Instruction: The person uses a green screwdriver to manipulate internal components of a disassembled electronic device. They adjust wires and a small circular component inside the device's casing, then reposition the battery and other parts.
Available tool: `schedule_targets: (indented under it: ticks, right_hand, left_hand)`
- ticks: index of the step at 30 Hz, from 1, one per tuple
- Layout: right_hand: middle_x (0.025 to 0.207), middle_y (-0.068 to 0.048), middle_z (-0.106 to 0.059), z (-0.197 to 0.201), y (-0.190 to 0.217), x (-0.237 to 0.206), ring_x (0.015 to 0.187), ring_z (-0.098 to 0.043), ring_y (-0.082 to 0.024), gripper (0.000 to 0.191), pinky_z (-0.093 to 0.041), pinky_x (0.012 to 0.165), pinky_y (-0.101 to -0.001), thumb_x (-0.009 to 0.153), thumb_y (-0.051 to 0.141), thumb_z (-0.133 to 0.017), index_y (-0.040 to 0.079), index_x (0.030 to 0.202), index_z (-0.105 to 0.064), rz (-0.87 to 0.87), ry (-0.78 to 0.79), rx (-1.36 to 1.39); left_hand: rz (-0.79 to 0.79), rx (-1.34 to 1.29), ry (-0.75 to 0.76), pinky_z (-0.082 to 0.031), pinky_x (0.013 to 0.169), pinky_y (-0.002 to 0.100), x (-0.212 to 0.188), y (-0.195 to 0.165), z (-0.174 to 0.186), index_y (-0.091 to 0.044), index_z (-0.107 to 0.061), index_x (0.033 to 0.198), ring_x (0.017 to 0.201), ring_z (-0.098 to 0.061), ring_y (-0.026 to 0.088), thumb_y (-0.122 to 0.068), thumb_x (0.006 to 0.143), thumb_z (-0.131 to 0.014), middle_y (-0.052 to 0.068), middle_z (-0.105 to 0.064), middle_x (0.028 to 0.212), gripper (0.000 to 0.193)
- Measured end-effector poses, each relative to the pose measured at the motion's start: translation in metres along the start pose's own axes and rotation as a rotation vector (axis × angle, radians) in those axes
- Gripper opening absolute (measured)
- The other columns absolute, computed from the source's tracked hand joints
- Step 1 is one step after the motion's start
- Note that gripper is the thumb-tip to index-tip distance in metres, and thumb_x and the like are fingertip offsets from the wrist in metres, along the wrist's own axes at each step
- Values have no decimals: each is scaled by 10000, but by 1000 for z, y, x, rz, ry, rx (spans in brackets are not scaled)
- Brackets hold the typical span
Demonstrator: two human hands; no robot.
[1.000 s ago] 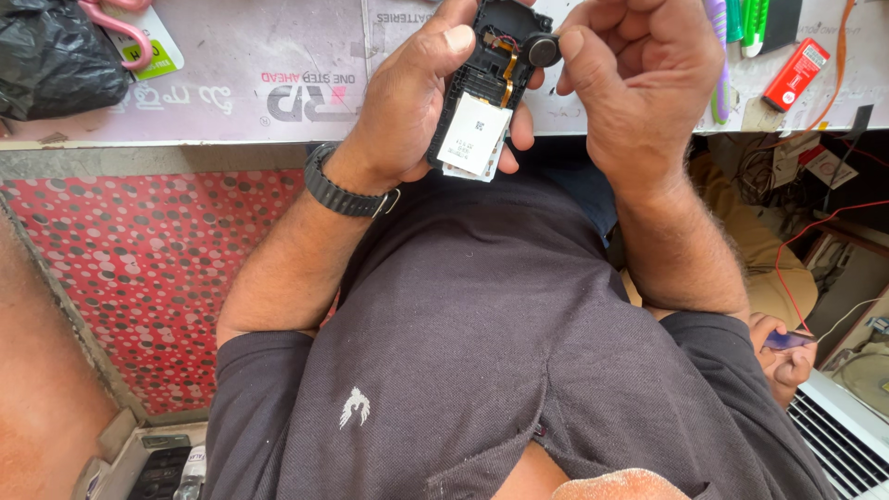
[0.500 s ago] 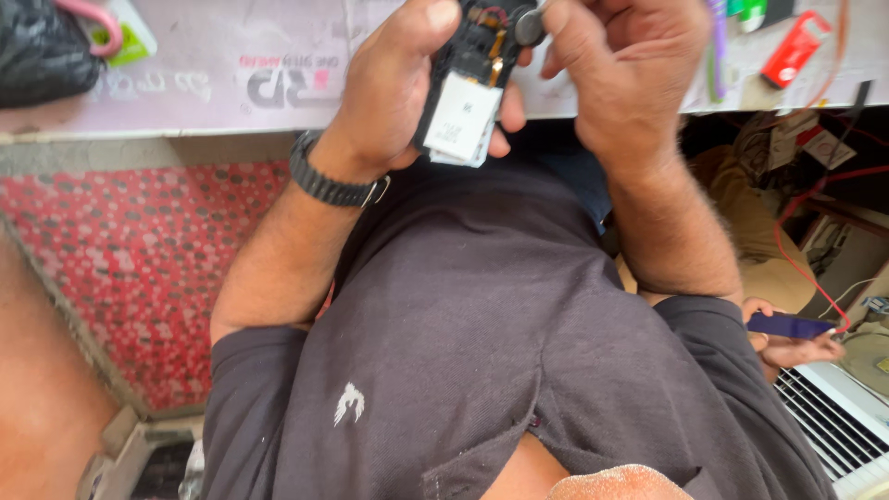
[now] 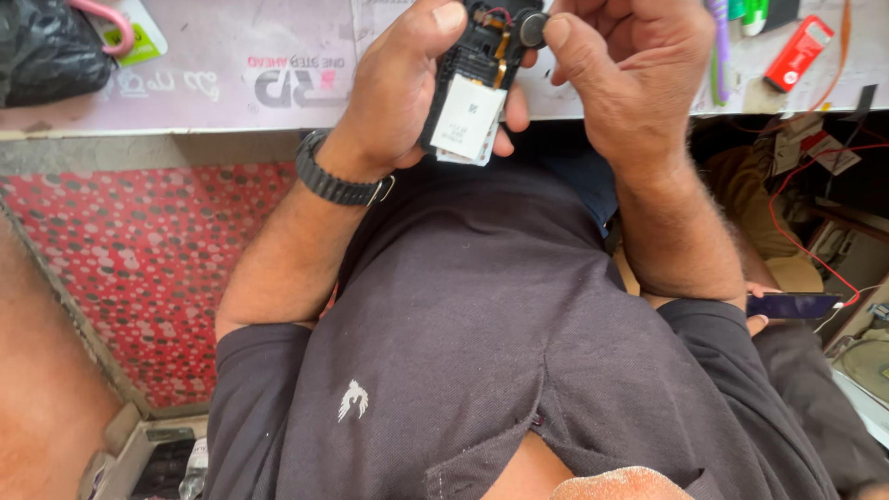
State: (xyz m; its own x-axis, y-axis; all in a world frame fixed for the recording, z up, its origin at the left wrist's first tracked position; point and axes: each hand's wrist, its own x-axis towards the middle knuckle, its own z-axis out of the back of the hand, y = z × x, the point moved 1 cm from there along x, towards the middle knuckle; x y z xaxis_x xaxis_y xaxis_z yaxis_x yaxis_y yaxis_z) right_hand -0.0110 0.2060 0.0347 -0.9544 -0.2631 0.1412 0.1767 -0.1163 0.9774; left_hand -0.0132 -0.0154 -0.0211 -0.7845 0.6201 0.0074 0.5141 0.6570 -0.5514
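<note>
My left hand (image 3: 407, 88) grips a small black opened phone (image 3: 472, 83), back side up, with a white label on it and its circuit board and wires showing at the top. My right hand (image 3: 630, 69) pinches a small round dark part (image 3: 532, 28) at the phone's upper end, between thumb and fingers. Both hands are raised above the edge of a pinkish-white work table (image 3: 231, 83). A black watch sits on my left wrist (image 3: 338, 181).
On the table lie a black bag (image 3: 46, 51) with a pink ring at the far left, a red lighter-like item (image 3: 796, 51) and purple and green pens (image 3: 727, 37) at the right. A red spotted floor (image 3: 130, 268) is below left. Red wires and a dark phone (image 3: 792, 306) are at the right.
The view has shifted slightly; both hands with the phone now sit a little higher in view. My right thumb has closed onto the round part at the phone's top.
</note>
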Motion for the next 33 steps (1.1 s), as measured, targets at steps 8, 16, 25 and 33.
schedule_targets:
  ticks: [8,16,25,33]
  right_hand:
    - [966,-76,-695,3,-5,-2,748,-656,-127,108,-541,624,-253,1191,-29,-740,-39,1120,-659,9,-72,52]
    - [883,-61,-666,5,-5,-3,702,-632,-122,173,-503,596,-254,1198,-20,-744,-33,1052,-652,31,-110,-9]
    - [899,-34,-644,3,-11,-8,724,-599,-104,172,-467,629,-252,1185,-34,-752,-12,1065,-630,30,-136,-4]
    - [978,-21,-656,1,-9,-11,806,-611,-96,116,-489,700,-252,1183,-28,-731,-19,1134,-627,47,-113,23]
  left_hand:
    - [-8,41,12,-690,694,414,-2,0,0,79,-510,1342,917,-753,314,-363,1152,-369,230,-623,1248,502]
    - [-8,29,29,-689,692,410,-2,-1,-3,86,-515,1339,916,-754,310,-355,1157,-349,229,-624,1247,505]
    - [1,31,12,-695,693,409,-4,-2,-4,98,-518,1332,922,-760,313,-355,1157,-333,229,-631,1249,520]
    - [41,14,-39,-689,683,405,-6,-1,-6,111,-537,1320,885,-760,314,-346,1151,-316,232,-657,1222,535]
